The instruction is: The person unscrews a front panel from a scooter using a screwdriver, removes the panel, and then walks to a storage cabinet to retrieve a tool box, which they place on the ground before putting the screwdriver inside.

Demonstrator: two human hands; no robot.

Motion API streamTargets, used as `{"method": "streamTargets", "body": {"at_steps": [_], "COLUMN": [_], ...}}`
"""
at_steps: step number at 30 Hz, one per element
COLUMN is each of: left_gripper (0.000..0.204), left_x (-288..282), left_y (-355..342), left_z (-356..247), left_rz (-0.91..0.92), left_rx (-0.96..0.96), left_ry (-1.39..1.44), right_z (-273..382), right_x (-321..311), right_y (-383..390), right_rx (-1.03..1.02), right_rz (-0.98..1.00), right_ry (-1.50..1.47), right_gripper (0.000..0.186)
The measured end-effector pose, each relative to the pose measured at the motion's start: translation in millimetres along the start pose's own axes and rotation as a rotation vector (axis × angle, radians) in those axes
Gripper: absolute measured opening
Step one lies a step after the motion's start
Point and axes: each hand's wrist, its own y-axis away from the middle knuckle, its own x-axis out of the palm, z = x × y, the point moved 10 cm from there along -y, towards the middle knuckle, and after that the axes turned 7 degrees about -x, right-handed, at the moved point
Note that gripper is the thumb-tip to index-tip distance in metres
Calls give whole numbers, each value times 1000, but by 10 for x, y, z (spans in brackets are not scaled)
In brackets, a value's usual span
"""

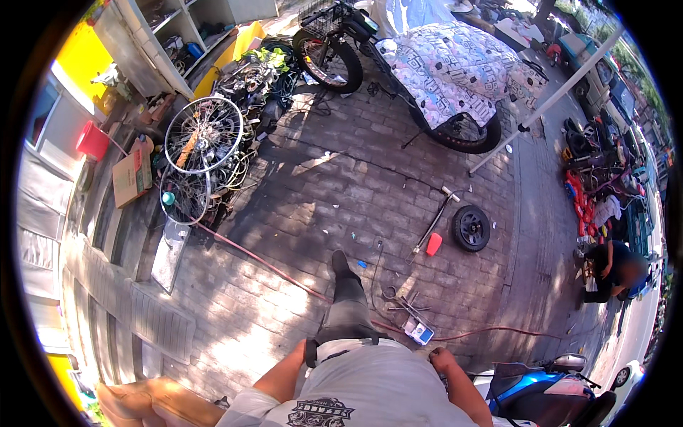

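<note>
My right hand [442, 359] hangs beside my right hip, its fingers curled in; whatever they hold, if anything, is hidden. Nearest to it in view is a small blue-and-white device [420, 331] on the paving, with metal tools [407, 307] and a dark cable next to it. My left forearm [284, 371] reaches to my waist beside a dark band; the hand itself is hidden. Ahead on the ground lie a small black wheel [471, 228], a red piece [434, 244] and a long-handled pump-like tool [435, 222].
A red hose [270, 267] crosses the paving before me. Bicycle wheels [204, 135] and scrap are piled at left, by steps [135, 306]. A fat-tyred bike under a patterned cover [455, 71] stands ahead. A blue scooter [541, 391] is near right; a person [612, 270] sits far right.
</note>
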Motion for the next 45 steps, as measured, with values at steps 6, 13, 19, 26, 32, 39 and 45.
{"method": "streamTargets", "body": {"at_steps": [6,13,19,26,32,39,45], "left_gripper": [26,31,33,35,36,26,18], "left_x": [-274,-2077,-2434,-2271,-2394,-3374,-5420], "left_y": [34,831,868,599,610,601,1301], "left_z": [-2732,-5584,-6851,-6532,-7117,-9196,-12443], "left_rz": [-105,-474,-472,-424,-450,-685,-724], "left_rx": [230,351,406,131,30,384,694], "left_ry": [-1063,158,241,165,200,1012,832], "right_z": [836,4259,6291,8382,10724,13528,15031], "right_x": [-886,-2176,-3027,-3419,-3692,-3513,-3067], "right_y": [-973,-2111,-3055,-4617,-5595,-6537,-6591], "right_rx": [145,-301,-376,-421,-570,-684,-799], "right_rz": [8,-71,-71,50,224,171,223], "right_ry": [-15,-114,-64,-53,102,426,567], "right_gripper": [38,31,28,27,35,44,47]}}
